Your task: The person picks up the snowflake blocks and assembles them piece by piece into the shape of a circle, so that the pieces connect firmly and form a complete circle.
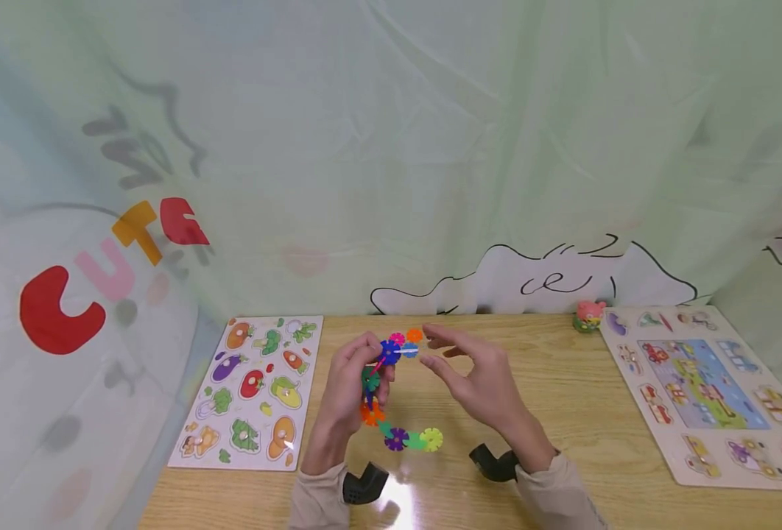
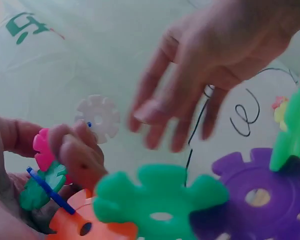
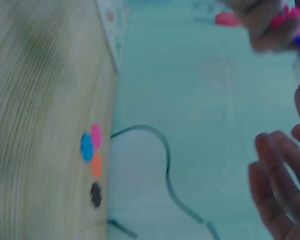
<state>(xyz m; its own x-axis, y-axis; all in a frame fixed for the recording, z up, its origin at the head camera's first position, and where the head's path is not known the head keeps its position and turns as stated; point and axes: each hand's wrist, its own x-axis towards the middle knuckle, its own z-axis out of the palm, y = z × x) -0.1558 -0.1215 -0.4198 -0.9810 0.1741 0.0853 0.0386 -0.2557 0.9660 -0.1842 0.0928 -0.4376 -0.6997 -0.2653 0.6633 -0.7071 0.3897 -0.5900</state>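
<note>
My left hand [image 1: 346, 386] grips a curved chain of interlocking notched plastic flower discs. Near its fingertips are a dark blue disc [image 1: 389, 352] and a whitish translucent disc [image 2: 101, 116], seen nearly edge-on in the head view. Below the palm the chain continues through teal, orange [image 1: 372, 414], green [image 2: 162, 200] and purple [image 1: 397, 439] discs to a yellow-green disc [image 1: 433, 439] at the lower end. To the right of the chain's upper end, my right hand [image 1: 487, 375] holds nothing; its fingers are spread, loosely bent, and apart from the discs.
Loose pink [image 3: 96, 136], light blue [image 3: 87, 147], orange [image 3: 96, 165] and black [image 3: 96, 195] discs lie on the wooden table. A vegetable puzzle board [image 1: 266, 397] lies left, another puzzle board [image 1: 656, 434] right. Beside the latter stands a small pink-and-green toy [image 1: 588, 316]. Curtain hangs behind.
</note>
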